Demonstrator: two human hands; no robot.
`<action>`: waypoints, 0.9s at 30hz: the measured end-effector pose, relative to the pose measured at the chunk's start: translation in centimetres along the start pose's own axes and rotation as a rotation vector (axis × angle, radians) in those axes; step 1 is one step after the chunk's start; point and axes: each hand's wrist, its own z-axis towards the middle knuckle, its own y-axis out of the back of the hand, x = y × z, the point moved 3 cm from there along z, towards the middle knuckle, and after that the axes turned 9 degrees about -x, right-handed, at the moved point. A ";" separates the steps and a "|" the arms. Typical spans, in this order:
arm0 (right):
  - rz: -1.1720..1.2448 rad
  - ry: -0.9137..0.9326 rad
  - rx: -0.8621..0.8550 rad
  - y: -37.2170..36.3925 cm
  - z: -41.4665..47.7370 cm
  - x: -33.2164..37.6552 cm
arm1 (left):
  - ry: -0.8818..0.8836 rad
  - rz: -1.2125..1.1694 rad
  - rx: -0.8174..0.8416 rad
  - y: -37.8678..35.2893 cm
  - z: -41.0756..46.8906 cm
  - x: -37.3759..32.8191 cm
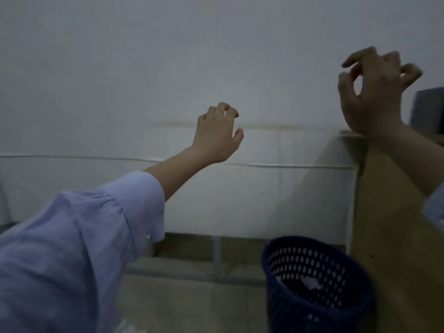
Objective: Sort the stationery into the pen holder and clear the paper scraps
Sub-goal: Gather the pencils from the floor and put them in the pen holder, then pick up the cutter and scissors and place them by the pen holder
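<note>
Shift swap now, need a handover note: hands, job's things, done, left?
Left hand: raised, fingers loosely curled, nothing in its grip.
Right hand: raised by the desk edge, fingers curled, nothing visible in it.
Blue bin on the floor beside the desk; white paper scraps lie inside.
Done: some scraps binned.
Left: pen holder and stationery are out of view, so check sorting on the desktop.

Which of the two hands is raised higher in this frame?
The right hand, above the wooden desk near the frame's right edge, fingers loosely curled. The left hand sits lower, mid-frame against the wall.
</note>
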 end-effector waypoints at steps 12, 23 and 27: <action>0.433 0.030 0.373 -7.2 -19.4 23.6 | 0.259 0.136 0.188 12.8 -20.3 17.1; 0.681 -0.063 0.804 -6.4 -38.2 39.7 | 0.762 0.115 0.290 18.3 -44.1 24.6; 0.792 -0.078 1.007 -6.0 -44.8 43.3 | 1.005 0.105 0.286 17.3 -52.4 25.9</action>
